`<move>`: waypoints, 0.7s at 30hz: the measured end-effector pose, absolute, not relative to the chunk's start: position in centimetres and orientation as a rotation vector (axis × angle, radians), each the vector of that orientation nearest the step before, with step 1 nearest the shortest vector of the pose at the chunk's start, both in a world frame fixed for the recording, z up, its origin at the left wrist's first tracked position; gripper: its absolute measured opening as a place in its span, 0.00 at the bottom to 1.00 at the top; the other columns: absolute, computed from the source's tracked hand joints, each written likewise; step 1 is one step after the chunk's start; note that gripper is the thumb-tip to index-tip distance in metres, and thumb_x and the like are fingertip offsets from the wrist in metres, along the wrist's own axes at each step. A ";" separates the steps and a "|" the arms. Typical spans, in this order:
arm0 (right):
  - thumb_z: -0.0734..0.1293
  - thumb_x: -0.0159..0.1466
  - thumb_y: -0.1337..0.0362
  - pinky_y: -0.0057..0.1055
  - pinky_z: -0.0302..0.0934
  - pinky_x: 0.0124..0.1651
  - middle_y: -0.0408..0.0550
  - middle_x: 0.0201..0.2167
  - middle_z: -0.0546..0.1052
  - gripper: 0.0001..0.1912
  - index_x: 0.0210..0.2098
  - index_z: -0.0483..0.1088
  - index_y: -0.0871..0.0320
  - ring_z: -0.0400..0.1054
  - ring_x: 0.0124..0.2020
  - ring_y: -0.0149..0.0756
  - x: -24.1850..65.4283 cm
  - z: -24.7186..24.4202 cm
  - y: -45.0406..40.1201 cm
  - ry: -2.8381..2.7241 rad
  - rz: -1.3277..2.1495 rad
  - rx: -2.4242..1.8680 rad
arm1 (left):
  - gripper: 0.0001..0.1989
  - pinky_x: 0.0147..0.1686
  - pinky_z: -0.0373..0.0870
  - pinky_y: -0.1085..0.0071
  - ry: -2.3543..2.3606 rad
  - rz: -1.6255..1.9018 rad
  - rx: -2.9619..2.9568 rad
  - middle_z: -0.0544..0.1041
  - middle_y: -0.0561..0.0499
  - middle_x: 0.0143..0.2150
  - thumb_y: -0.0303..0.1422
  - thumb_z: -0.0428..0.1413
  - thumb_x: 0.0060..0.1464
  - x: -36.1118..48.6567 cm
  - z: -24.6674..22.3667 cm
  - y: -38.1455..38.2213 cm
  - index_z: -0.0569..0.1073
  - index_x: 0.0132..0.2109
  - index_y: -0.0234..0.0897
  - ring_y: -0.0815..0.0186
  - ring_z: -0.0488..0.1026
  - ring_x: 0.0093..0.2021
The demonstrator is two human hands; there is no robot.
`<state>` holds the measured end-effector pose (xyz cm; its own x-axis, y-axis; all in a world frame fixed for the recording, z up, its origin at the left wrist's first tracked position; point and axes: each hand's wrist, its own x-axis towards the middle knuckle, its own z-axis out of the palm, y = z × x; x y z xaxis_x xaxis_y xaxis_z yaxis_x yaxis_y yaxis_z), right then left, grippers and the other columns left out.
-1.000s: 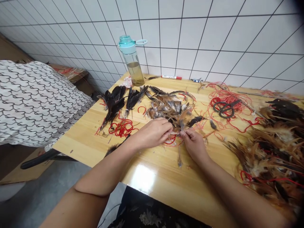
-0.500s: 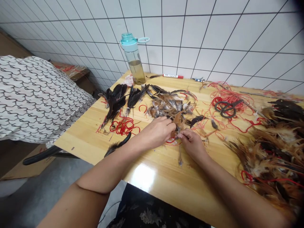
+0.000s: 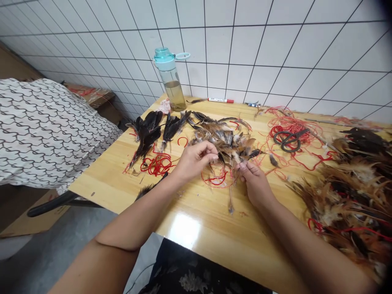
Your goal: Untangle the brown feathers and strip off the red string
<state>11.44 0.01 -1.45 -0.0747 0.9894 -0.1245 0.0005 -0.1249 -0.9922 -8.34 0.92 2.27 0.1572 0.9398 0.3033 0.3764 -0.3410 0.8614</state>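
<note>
On the wooden table [image 3: 196, 212], a loose pile of brown feathers [image 3: 214, 132] lies just beyond my hands. My left hand [image 3: 197, 159] is at the near left side of the pile, thumb and fingers pinched together; whatever is between its fingertips is too small to make out. My right hand [image 3: 252, 175] is closed on a brown feather [image 3: 248, 145], gripping it near its pale base. Between and below the hands, a loop of red cord [image 3: 217, 179] lies on the wood.
Black feather bunches [image 3: 147, 132] and coiled red cord [image 3: 157, 164] lie left. Scissors [image 3: 288, 140] rest on tangled red string at the right, near a large feather heap [image 3: 352, 196]. A water bottle [image 3: 173, 87] and red marker [image 3: 220, 100] stand and lie near the tiled wall.
My left hand has moved left, away from my right hand. My right hand has shifted slightly right with the brown feather. The view has tilted slightly.
</note>
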 end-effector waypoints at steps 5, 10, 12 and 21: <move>0.64 0.58 0.53 0.27 0.45 0.24 0.37 0.16 0.59 0.13 0.27 0.69 0.57 0.50 0.20 0.29 11.4 -1.7 -0.1 -1.287 1.314 -1.290 | 0.09 0.41 0.69 0.73 1.116 0.951 2.088 0.77 0.50 0.37 0.23 0.49 0.57 -7.1 2.1 0.2 0.73 0.42 0.34 0.71 0.74 0.38; 0.63 0.59 0.54 0.28 0.47 0.26 0.38 0.16 0.59 0.13 0.27 0.69 0.56 0.52 0.21 0.31 11.3 -1.9 -0.3 -1.380 1.255 -1.309 | 0.05 0.46 0.69 0.69 1.140 1.054 2.292 0.76 0.47 0.41 0.25 0.53 0.57 -6.5 1.6 0.1 0.73 0.40 0.35 0.67 0.72 0.45; 0.63 0.60 0.54 0.28 0.48 0.27 0.39 0.18 0.61 0.13 0.26 0.69 0.56 0.53 0.22 0.31 11.2 -2.1 -0.3 -1.421 1.227 -1.303 | 0.05 0.45 0.69 0.70 1.128 1.045 2.334 0.75 0.47 0.40 0.25 0.52 0.57 -6.5 1.5 0.0 0.73 0.37 0.34 0.67 0.72 0.44; 0.62 0.60 0.59 0.30 0.55 0.33 0.43 0.22 0.68 0.12 0.24 0.70 0.57 0.60 0.27 0.33 11.3 -2.7 0.0 -1.604 1.111 -1.270 | 0.08 0.40 0.68 0.72 1.180 0.806 2.519 0.72 0.47 0.38 0.27 0.47 0.61 -6.3 1.3 -0.4 0.70 0.38 0.33 0.68 0.70 0.39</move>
